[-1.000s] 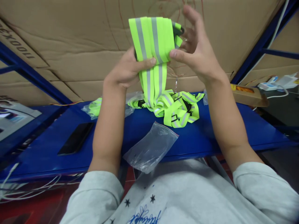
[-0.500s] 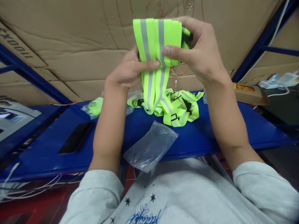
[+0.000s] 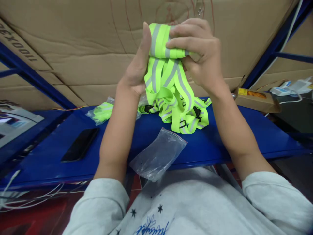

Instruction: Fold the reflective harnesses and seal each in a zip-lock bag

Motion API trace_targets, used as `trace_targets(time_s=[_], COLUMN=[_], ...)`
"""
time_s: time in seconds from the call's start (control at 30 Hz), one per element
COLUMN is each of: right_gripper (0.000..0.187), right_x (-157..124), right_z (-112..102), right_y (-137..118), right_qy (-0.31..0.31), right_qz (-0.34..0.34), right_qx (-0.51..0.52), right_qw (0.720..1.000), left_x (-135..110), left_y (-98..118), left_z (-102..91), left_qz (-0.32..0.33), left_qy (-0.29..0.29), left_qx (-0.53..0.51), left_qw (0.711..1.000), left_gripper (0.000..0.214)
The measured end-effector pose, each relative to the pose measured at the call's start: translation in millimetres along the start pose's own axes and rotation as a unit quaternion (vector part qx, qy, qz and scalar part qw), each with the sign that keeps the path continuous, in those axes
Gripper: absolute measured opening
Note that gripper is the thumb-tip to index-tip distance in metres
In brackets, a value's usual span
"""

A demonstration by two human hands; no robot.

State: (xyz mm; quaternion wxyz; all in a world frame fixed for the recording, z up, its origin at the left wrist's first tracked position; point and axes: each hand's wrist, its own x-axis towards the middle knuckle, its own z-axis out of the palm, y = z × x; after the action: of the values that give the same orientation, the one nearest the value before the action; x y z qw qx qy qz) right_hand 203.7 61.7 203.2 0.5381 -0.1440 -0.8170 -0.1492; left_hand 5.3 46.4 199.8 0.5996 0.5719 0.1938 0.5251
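Note:
A neon yellow-green reflective strap (image 3: 158, 40) with grey stripes is bunched in a folded roll between my two hands, above the shelf. My left hand (image 3: 139, 62) holds the roll's left side, thumb up along its edge and the other fingers hidden behind. My right hand (image 3: 199, 49) is closed on the right side, fingers over the front of the roll. Loops of the strap hang below onto a tangled pile of the same webbing (image 3: 193, 120) with black buckles. A clear zip bag (image 3: 158, 153) lies in front of the pile, overhanging the shelf's front edge.
On the blue shelf (image 3: 207, 147) lie a black phone (image 3: 79, 145) and a bagged yellow-green strap (image 3: 102, 112) at left. A small cardboard box (image 3: 259, 99) is at right. Large cardboard (image 3: 97, 71) stands behind, between blue posts. White cables (image 3: 36, 197) hang at lower left.
The strap's flat upright folds have been turned over into a shorter roll. My right fingers have moved onto its front, my left thumb has lifted to its edge, and looser loops hang below.

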Motion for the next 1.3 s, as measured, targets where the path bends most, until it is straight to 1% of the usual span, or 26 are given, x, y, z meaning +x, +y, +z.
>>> trace_targets(time_s=[0.03, 0.1, 0.17, 0.2, 0.23, 0.27, 0.3, 0.37, 0.4, 0.43, 0.5, 0.53, 0.57, 0.6, 0.67, 0.77, 0.83, 0.9, 0.97, 1.03, 1.1, 1.17, 1.23, 1.27, 1.3], right_gripper=[0.049, 0.055, 0.051, 0.045, 0.041, 0.038, 0.038, 0.041, 0.043, 0.045, 0.045, 0.043, 0.041, 0.039, 0.035, 0.029, 0.027, 0.032, 0.035, 0.038, 0.046, 0.054, 0.057, 0.058, 0.059], right_x=[-0.2, 0.1, 0.8, 1.1, 1.2, 1.2, 0.9, -0.8, -2.1, -3.8, -7.5, -9.3, -11.0, -12.6, -15.8, -23.9, -33.2, -45.0, -57.9, -70.3, -81.7, -91.6, -99.8, -103.5, -107.1], right_z=[0.7, -1.2, -6.7, -9.8, -12.5, -14.4, -15.3, -13.5, -11.2, -8.2, -1.5, 1.9, 5.1, 8.1, 13.2, 17.9, 19.5, 20.7, 21.4, 20.5, 16.9, 10.6, 3.8, 1.3, 0.1], right_y=[1.8, 2.8, 1.3, 0.3, -0.3, -0.5, 0.2, 4.3, 7.7, 11.8, 21.2, 26.0, 30.5, 34.6, 40.8, 45.2, 45.5, 43.7, 38.6, 29.4, 16.4, 2.0, -10.4, -14.7, -17.5], right_qy=[-0.025, -0.091, -0.161, -0.191, -0.208, -0.201, -0.174, -0.099, -0.081, -0.092, -0.157, -0.184, -0.195, -0.190, -0.151, -0.118, -0.101, -0.065, -0.036, -0.033, -0.061, -0.109, -0.182, -0.215, -0.235], right_qz=[0.009, 0.039, 0.078, 0.093, 0.103, 0.112, 0.124, 0.156, 0.179, 0.206, 0.249, 0.261, 0.265, 0.264, 0.265, 0.282, 0.262, 0.209, 0.156, 0.107, 0.074, 0.054, 0.049, 0.051, 0.067], right_qx=[0.010, 0.052, 0.119, 0.156, 0.194, 0.230, 0.258, 0.290, 0.295, 0.296, 0.285, 0.275, 0.258, 0.234, 0.184, 0.133, 0.099, 0.054, 0.019, -0.008, -0.029, -0.011, 0.067, 0.120, 0.173], right_qw=[1.000, 0.994, 0.977, 0.965, 0.953, 0.946, 0.942, 0.939, 0.935, 0.928, 0.912, 0.907, 0.908, 0.916, 0.934, 0.943, 0.955, 0.974, 0.987, 0.994, 0.995, 0.993, 0.980, 0.968, 0.954], left_x=[1.1, 5.0, 8.8, 9.9, 10.4, 10.3, 9.8, 8.1, 7.5, 7.3, 8.9, 10.9, 13.8, 17.3, 25.5, 36.3, 38.9, 36.0, 27.6, 14.5, -2.2, -21.2, -40.4, -49.3, -57.3], left_y=[1.3, 1.1, -1.3, -2.6, -3.9, -4.9, -5.9, -7.9, -9.2, -11.0, -16.4, -20.3, -25.1, -30.9, -44.5, -65.6, -75.1, -78.5, -76.3, -71.2, -66.2, -63.8, -65.0, -67.0, -70.0], left_z=[-0.7, -5.9, -12.6, -15.5, -17.7, -19.3, -20.4, -22.4, -23.7, -25.5, -30.7, -34.0, -37.4, -40.9, -46.6, -49.2, -44.2, -32.7, -16.3, 0.4, 11.7, 13.9, 7.7, 2.8, -2.5], left_qz=[-0.004, -0.010, -0.016, -0.021, -0.024, -0.024, -0.019, -0.010, -0.013, -0.024, -0.052, -0.060, -0.062, -0.060, -0.053, -0.079, -0.100, -0.108, -0.100, -0.086, -0.075, -0.075, -0.077, -0.077, -0.075], left_qy=[0.021, 0.019, 0.017, 0.033, 0.057, 0.080, 0.094, 0.077, 0.059, 0.038, -0.002, -0.020, -0.036, -0.049, -0.060, -0.087, -0.104, -0.113, -0.127, -0.119, -0.066, -0.010, 0.029, 0.050, 0.073], left_qx=[0.000, 0.004, -0.002, -0.009, -0.017, -0.025, -0.030, -0.016, 0.002, 0.022, 0.062, 0.079, 0.092, 0.100, 0.091, 0.025, -0.021, -0.056, -0.091, -0.118, -0.118, -0.096, -0.068, -0.053, -0.039], left_qw=[1.000, 1.000, 1.000, 0.999, 0.998, 0.996, 0.995, 0.997, 0.998, 0.999, 0.997, 0.995, 0.993, 0.992, 0.993, 0.993, 0.989, 0.986, 0.983, 0.982, 0.988, 0.993, 0.994, 0.994, 0.994], left_gripper=[0.047, 0.040, 0.028, 0.024, 0.023, 0.023, 0.022, 0.020, 0.020, 0.021, 0.020, 0.021, 0.023, 0.026, 0.028, 0.027, 0.029, 0.037, 0.047, 0.050, 0.043, 0.034, 0.030, 0.034, 0.041])
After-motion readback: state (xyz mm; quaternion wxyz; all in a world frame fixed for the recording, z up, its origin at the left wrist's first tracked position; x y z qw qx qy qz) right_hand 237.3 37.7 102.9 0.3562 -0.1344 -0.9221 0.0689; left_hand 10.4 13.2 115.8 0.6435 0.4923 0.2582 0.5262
